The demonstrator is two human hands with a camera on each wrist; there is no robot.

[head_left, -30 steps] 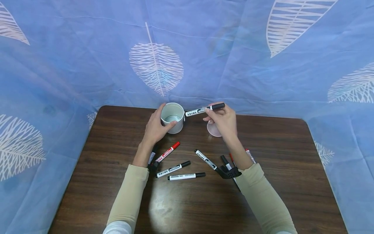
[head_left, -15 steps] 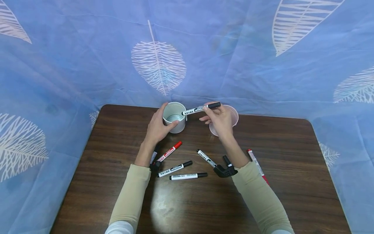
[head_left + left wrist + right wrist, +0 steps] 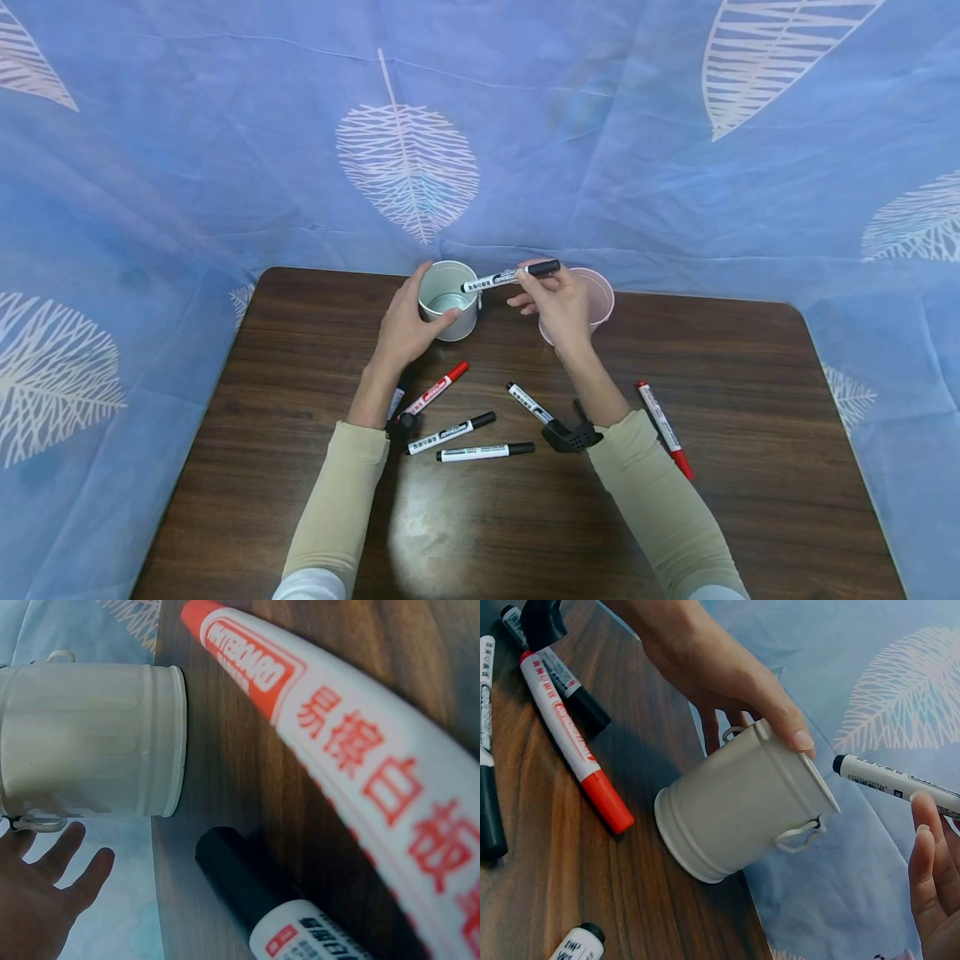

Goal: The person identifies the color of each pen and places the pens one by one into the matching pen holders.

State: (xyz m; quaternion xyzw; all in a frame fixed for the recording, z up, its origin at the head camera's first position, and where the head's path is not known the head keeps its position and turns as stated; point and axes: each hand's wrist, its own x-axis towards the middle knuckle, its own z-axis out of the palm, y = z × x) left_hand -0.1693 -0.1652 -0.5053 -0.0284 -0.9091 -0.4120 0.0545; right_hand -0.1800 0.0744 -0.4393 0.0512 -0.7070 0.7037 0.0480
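My left hand (image 3: 405, 325) holds a small white metal bucket (image 3: 455, 331) upright at the back of the table, thumb at its rim and fingers round the far side. In the left wrist view, fingers of that hand (image 3: 45, 892) hang beside a side handle. My right hand (image 3: 564, 310) pinches a black whiteboard marker (image 3: 491, 282) by its capped half. The marker lies almost level, and its free end overlaps the bucket's mouth in the head view. In the right wrist view that marker end (image 3: 855, 769) shows just off the rim of the bucket (image 3: 735, 806). Inside, the bucket shows no markers.
A pink bucket (image 3: 602, 302) stands partly behind my right hand. On the dark wood table (image 3: 300, 500) lie a red marker (image 3: 437, 387) near my left wrist, another red marker (image 3: 663, 427) at right, and several black markers (image 3: 483, 452). A leaf-patterned blue cloth (image 3: 525, 167) hangs behind.
My right hand has moved left, carrying the marker's free end from beside the white bucket to over its mouth. More of the pink bucket and the right red marker now shows. My left hand keeps its hold.
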